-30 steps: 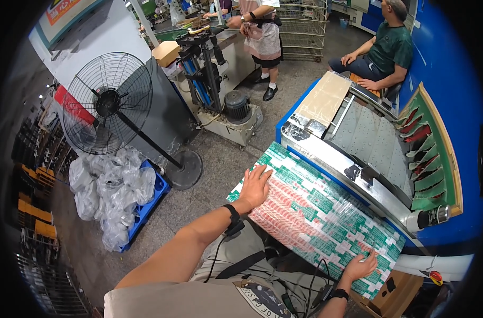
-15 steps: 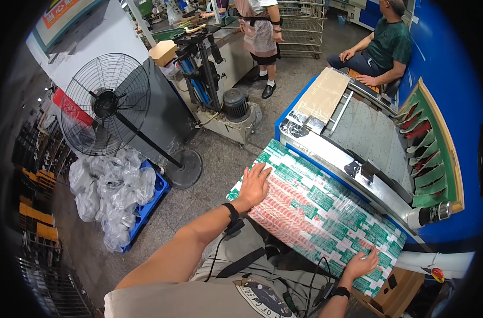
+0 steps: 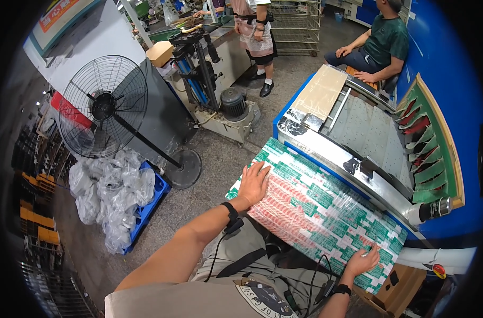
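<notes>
A long flat board or panel (image 3: 315, 222), patterned in green, white and red and covered with shiny film, lies in front of me, slanting from upper left to lower right. My left hand (image 3: 253, 183) rests on its left end, fingers stretched out over the surface. Near the right end, my right hand (image 3: 362, 261) touches the top with its fingers apart. Neither hand grips anything. The board's far long side lies along the front of a blue and metal machine (image 3: 326, 146); what supports it from below is hidden.
Green and red flaps (image 3: 427, 159) hang at the machine's opening. An open cardboard box (image 3: 397, 286) sits below the board's right end. Left stand a black fan (image 3: 104, 106) and a blue pallet (image 3: 146, 209) with plastic bags. One person sits (image 3: 387, 45), another stands (image 3: 252, 26) behind.
My hands stay on the board in nearly the same places, and the view has shifted slightly. The standing person's hand has moved in front of the apron.
</notes>
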The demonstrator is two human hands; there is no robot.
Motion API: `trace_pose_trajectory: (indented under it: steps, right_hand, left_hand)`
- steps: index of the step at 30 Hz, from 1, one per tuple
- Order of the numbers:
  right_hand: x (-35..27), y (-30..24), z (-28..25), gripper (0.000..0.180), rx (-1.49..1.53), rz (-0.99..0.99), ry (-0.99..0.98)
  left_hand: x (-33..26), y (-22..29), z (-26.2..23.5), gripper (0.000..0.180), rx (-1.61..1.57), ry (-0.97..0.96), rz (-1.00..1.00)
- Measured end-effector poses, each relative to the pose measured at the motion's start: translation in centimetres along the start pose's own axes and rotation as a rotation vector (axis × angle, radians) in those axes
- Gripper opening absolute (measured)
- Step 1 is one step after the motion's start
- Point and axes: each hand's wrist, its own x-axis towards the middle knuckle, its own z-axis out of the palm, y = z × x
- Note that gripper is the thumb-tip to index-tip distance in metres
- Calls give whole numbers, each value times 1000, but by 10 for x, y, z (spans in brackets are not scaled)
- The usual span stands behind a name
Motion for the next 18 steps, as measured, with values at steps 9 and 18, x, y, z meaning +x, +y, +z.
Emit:
trace_pose_trajectory:
  steps: [9, 18]
  right_hand:
    - [0, 3, 2, 55, -4, -21, 32]
    - [0, 1, 0, 53, -5, -11, 27]
  left_hand:
    - [1, 4, -4, 53, -2, -4, 4]
    - [2, 4, -2, 56, 12, -7, -10]
